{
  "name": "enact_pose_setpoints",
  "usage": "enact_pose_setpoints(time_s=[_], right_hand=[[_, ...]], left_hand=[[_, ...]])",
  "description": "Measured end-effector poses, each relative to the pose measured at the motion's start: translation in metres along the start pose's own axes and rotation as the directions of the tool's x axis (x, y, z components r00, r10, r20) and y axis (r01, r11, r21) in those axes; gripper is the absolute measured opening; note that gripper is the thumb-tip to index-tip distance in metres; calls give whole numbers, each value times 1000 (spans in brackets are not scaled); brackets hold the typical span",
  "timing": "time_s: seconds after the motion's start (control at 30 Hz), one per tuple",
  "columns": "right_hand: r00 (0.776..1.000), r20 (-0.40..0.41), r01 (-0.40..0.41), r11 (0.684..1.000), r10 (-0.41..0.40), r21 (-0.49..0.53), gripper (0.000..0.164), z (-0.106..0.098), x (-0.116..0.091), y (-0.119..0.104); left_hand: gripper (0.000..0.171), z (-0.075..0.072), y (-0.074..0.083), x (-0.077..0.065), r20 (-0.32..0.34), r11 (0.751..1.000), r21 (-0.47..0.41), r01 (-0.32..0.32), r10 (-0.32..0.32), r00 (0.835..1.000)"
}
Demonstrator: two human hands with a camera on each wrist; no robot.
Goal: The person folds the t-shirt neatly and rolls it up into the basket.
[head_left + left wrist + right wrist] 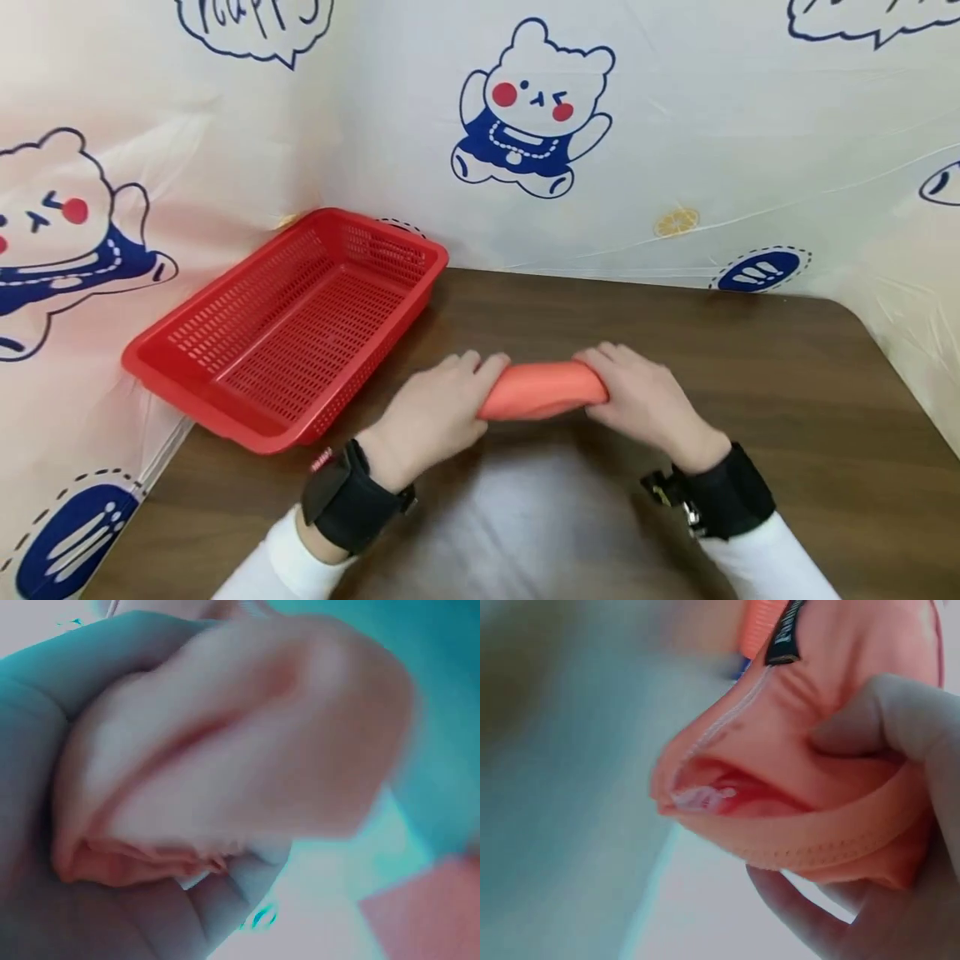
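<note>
A coral garment [542, 390], folded into a thick roll, is held level over the table between both hands. My left hand [438, 408] grips its left end, fingers over the top. On the opposite end, my right hand [648, 400] has its fingers and thumb around the cloth. The left wrist view is blurred, with the folded cloth [247, 750] filling the palm. In the right wrist view, the thumb presses on the cloth [870, 645] beside a black label [785, 634]. A stitched hem and a small white tag [701, 798] show inside an open fold.
A red perforated plastic basket [333, 215] stands left of the hands on the brown wooden table [787, 375], with nothing visible inside. A pale sheet printed with cartoon bears [532, 108] hangs behind the table and along its sides. Black bands [352, 497] wrap both wrists.
</note>
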State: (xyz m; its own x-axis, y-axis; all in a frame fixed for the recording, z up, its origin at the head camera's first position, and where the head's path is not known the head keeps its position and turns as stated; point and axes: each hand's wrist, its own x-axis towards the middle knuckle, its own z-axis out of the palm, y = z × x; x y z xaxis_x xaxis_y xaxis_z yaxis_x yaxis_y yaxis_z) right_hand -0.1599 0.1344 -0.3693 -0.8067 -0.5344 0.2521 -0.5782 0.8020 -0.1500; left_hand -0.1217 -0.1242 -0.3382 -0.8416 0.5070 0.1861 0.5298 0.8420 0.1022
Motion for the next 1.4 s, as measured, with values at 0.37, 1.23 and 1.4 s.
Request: enact_pose_setpoints(time_s=[0.37, 1.23, 1.4], right_hand=[[961, -18, 269, 947, -276, -174, 28, -62, 196, -79], [793, 581, 283, 955, -183, -85, 18, 52, 253, -181], [772, 617, 255, 964, -151, -82, 14, 56, 253, -187]], left_hand=[[84, -106, -97, -25, -67, 951, 235, 201, -191, 979], [71, -35, -139, -80, 493, 943, 199, 267, -332, 804], [58, -23, -136, -72, 529, 931, 243, 273, -363, 767]])
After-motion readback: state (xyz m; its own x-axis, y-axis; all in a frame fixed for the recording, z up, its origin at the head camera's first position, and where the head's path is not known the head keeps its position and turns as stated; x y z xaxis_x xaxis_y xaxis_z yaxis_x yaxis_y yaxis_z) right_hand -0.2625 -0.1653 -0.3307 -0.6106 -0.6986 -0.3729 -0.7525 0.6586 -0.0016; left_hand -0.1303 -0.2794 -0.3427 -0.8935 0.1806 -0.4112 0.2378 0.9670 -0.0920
